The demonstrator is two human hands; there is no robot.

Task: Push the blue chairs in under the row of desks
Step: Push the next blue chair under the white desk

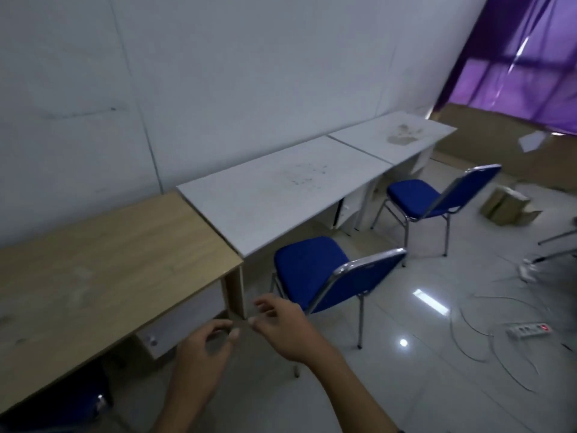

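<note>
Three benches in a row against the wall: wood bench [103, 264], white bench [274, 195], far bench [396, 135]. Near chair [324, 276] pulled out, seat edge just under the white bench. Far chair [437, 198] standing clear of the far bench. Third chair [62, 401] tucked under the wood bench. Left hand [203, 354] and right hand [281, 326] together in front, fingertips pinching a small strip [240, 323], touching no chair.
</note>
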